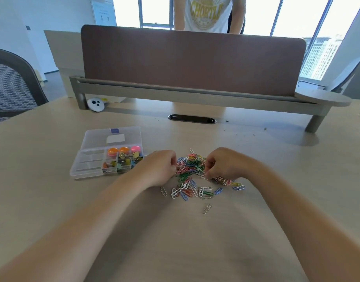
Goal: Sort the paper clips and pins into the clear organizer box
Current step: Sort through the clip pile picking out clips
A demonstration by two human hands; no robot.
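Head view: paper clips (190, 169), mixed colours, heaped on desk (52, 200) between both hands, likely for picking through. Left hand (161, 167) curled at heap's left edge; fingertips hidden, cannot tell if holding. Right hand (221, 164) curled, pinching paper clips. Organizer box (114, 137) open just left, within easy reach; holds binder clips (127, 161) and round coloured pins (124, 150), exact type unclear.

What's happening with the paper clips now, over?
Left hand curled at the paper clips, grip unclear. Right hand pinching some. Organizer box open, left of them. Nothing blocking.
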